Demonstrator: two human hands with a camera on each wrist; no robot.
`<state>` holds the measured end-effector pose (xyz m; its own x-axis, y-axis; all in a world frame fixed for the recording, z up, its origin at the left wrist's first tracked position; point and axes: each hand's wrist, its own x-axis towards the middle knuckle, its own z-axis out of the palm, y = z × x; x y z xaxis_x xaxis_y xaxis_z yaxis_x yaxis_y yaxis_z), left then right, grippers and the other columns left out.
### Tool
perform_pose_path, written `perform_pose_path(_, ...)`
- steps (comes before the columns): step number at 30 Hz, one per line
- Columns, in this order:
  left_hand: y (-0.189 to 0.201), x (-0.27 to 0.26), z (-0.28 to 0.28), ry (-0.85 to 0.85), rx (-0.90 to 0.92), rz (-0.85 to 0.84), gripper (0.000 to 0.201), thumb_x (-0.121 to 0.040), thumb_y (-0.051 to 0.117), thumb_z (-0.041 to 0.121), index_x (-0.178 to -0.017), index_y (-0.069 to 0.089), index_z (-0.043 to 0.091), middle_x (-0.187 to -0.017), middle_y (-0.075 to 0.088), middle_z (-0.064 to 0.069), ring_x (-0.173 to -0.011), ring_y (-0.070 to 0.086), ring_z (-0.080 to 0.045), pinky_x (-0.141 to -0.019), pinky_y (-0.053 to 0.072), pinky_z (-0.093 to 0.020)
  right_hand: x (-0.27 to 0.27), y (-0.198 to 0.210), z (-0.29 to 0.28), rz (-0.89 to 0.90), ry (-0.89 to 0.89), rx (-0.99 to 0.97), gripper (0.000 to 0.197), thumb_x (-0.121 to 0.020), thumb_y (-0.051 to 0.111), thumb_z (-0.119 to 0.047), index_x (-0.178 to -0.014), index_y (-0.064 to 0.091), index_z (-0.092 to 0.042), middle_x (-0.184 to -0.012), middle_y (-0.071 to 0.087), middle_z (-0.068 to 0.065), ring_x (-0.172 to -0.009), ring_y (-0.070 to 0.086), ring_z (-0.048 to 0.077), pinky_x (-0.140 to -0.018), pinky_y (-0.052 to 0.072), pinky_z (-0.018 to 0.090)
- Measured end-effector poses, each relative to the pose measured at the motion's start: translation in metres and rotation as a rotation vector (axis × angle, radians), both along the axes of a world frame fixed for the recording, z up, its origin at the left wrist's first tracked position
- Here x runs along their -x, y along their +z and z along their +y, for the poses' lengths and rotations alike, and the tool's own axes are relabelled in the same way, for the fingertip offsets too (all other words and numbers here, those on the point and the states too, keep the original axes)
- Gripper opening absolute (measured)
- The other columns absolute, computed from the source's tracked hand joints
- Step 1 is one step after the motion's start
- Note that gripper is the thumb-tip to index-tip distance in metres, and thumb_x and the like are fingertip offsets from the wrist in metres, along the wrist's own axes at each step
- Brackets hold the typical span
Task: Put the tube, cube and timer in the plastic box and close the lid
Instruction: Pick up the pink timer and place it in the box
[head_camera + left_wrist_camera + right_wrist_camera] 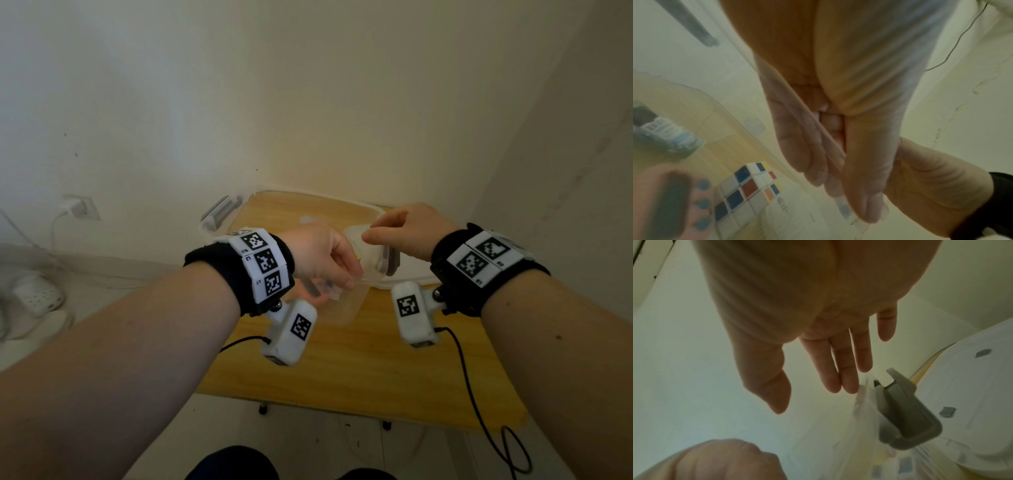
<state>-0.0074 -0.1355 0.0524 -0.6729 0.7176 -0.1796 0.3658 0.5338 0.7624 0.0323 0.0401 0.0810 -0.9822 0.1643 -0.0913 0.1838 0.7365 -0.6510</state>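
Note:
The clear plastic box is raised off the wooden table and tilted. My left hand pinches its thin near wall between thumb and fingers. Through that wall I see the coloured cube, the pink timer with its dark screen and blue buttons, and the blurred tube. My right hand is over the box's upper rim with straight fingers, their tips by the grey latch.
At the table's back left lies a clear plastic piece with a grey clip; I cannot tell whether it is the lid. A flat white plastic piece sits under my right wrist. Cables hang off the table's right side. White shoes are on the floor at left.

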Motion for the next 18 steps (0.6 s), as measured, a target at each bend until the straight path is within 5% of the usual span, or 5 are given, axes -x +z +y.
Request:
perform_pose_path(4, 0.0, 0.002, 0.002, 0.006, 0.008, 0.043, 0.017, -0.075, 0.079, 0.021, -0.077, 0.07, 0.035, -0.077, 0.069, 0.015, -0.072, 0.064, 0.001, -0.069, 0.052, -0.014, -0.002, -0.001, 0.005, 0.024, -0.006, 0.026, 0.039, -0.076, 0.072, -0.04, -0.108, 0.069, -0.017, -0.097, 0.075, 0.007, -0.074, 0.06, -0.002, -0.081, 0.045, 0.026)
perform_pose_path(12, -0.001, 0.015, 0.006, 0.06, 0.009, 0.095, 0.016, -0.074, 0.08, 0.02, -0.077, 0.071, 0.033, -0.073, 0.068, 0.016, -0.071, 0.064, 0.0, -0.072, 0.051, -0.018, -0.005, -0.008, 0.025, 0.033, -0.048, -0.003, 0.035, -0.077, 0.07, -0.039, -0.106, 0.071, -0.019, -0.104, 0.066, -0.006, -0.096, 0.057, 0.01, -0.081, 0.041, 0.027)
perform_pose_path(18, -0.002, 0.028, 0.016, 0.158, 0.034, 0.218, 0.023, -0.076, 0.078, 0.024, -0.099, 0.075, 0.02, -0.078, 0.066, 0.014, -0.073, 0.061, 0.0, -0.065, 0.045, -0.011, -0.01, -0.018, 0.045, 0.019, -0.072, 0.004, 0.013, -0.079, 0.069, -0.038, -0.085, 0.069, -0.027, -0.093, 0.064, -0.012, -0.099, 0.058, 0.013, -0.086, 0.044, 0.029)
